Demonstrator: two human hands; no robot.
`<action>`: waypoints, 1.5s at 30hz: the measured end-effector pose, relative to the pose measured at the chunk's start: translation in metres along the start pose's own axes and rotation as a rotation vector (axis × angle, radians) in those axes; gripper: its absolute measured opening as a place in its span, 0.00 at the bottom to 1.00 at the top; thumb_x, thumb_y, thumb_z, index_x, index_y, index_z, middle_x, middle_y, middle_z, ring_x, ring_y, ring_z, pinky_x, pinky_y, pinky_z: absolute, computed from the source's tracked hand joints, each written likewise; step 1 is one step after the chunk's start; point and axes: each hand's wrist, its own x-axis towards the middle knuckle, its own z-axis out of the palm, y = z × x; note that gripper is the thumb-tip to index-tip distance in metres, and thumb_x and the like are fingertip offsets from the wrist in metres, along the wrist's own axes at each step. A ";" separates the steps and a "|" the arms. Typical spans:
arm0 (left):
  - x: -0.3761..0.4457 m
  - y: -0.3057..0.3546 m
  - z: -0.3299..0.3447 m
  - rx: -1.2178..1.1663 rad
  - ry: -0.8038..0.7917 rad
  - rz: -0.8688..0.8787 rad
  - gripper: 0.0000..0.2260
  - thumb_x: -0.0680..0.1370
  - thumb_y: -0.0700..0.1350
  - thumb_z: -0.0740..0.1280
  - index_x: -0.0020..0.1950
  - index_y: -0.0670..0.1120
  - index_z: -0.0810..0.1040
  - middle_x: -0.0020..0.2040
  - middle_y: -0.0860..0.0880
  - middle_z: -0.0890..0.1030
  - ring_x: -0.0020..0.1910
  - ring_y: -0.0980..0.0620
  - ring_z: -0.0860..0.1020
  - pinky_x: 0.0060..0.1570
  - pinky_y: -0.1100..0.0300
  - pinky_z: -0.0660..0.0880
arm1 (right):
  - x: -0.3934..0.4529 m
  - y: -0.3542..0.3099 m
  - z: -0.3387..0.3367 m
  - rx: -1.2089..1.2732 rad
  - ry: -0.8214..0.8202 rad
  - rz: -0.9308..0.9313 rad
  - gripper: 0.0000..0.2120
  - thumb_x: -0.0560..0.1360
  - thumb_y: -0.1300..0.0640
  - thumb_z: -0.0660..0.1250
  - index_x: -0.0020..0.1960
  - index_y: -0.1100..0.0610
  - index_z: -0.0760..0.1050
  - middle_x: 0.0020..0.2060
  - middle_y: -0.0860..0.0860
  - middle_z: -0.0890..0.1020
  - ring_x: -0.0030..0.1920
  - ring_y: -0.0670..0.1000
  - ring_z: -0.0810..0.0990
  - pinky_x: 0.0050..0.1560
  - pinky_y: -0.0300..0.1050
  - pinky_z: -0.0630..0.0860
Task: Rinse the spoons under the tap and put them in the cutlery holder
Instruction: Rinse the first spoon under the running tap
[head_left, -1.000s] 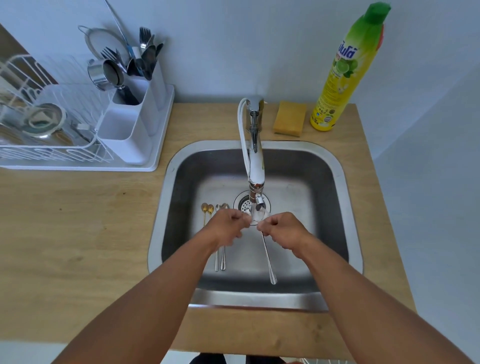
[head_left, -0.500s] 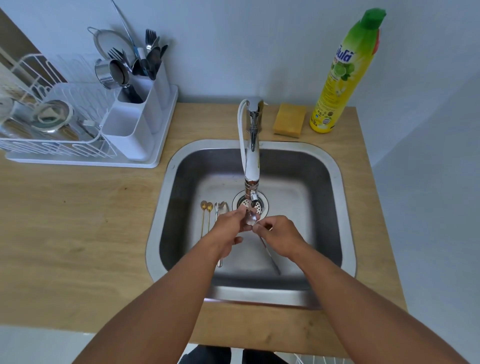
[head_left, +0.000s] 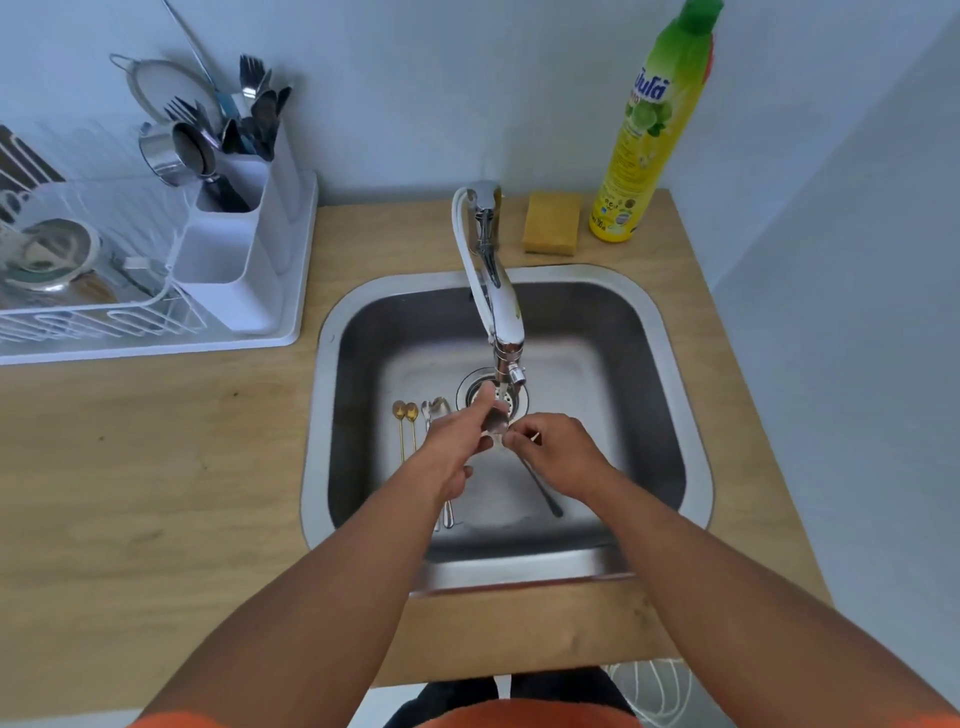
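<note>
Here both hands' fingers clamp the spoon (head_left: 519, 457), bowl under the tap (head_left: 498, 322), handle slanting toward the person.

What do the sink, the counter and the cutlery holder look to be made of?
Sink: brushed stainless steel by its look, grey with soft reflections. Counter: wood or a wood-look laminate, light tan with visible grain; which one cannot be told. Cutlery holder: white plastic, probably, with smooth, matte, moulded walls.
</note>
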 end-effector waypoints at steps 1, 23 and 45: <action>-0.001 0.001 0.002 0.005 0.004 0.011 0.20 0.76 0.69 0.67 0.48 0.56 0.89 0.52 0.57 0.87 0.55 0.53 0.79 0.56 0.47 0.67 | 0.000 0.000 -0.001 -0.006 0.009 0.005 0.12 0.81 0.49 0.70 0.38 0.42 0.78 0.36 0.42 0.81 0.39 0.46 0.78 0.45 0.47 0.75; -0.012 -0.005 0.031 -0.160 0.176 0.205 0.15 0.83 0.55 0.66 0.41 0.57 0.88 0.41 0.60 0.87 0.44 0.58 0.81 0.44 0.56 0.67 | 0.015 0.019 -0.027 0.244 -0.134 0.023 0.10 0.80 0.48 0.72 0.42 0.50 0.85 0.31 0.38 0.80 0.32 0.39 0.73 0.39 0.38 0.71; -0.010 -0.004 0.015 -0.207 -0.094 0.168 0.19 0.87 0.54 0.57 0.54 0.57 0.88 0.49 0.57 0.84 0.34 0.59 0.69 0.33 0.63 0.63 | 0.021 0.014 -0.033 0.365 -0.268 -0.068 0.11 0.81 0.51 0.70 0.40 0.48 0.83 0.32 0.42 0.79 0.35 0.43 0.74 0.42 0.42 0.73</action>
